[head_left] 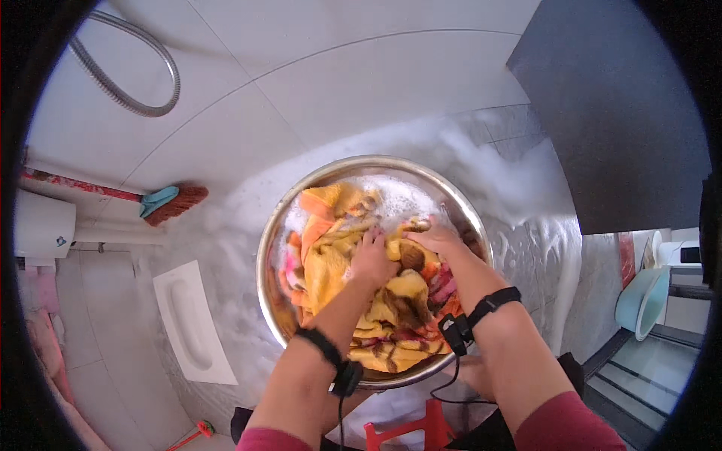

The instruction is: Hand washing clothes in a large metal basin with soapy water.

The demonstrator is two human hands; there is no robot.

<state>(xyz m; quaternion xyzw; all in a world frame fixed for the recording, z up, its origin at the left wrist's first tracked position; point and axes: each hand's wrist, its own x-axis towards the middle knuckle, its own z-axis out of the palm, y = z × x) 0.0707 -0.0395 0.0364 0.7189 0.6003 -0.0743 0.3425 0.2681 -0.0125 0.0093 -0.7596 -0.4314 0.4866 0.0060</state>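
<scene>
A wide metal basin (268, 248) holds a soaked yellow patterned cloth (325, 269), thick like a towel or blanket, with orange, brown and pink areas. Foamy water (406, 197) shows along the basin's far side. My left hand (374, 263) is pressed into the middle of the cloth, its fingers bent into the folds. Just to its right, my right hand (436, 239) grips a bunched part of the same cloth, with its fingertips partly hidden by fabric and suds. Each wrist wears a black band with a small cabled device.
Suds (492, 169) cover the wet floor around the basin. At left are a red-bristled broom (177, 204) and a white squat pan (218, 353). A red stool (432, 425) stands close below. Right are a dark panel (609, 113) and a pale green tub (635, 301); a metal hose (162, 105) hangs upper left.
</scene>
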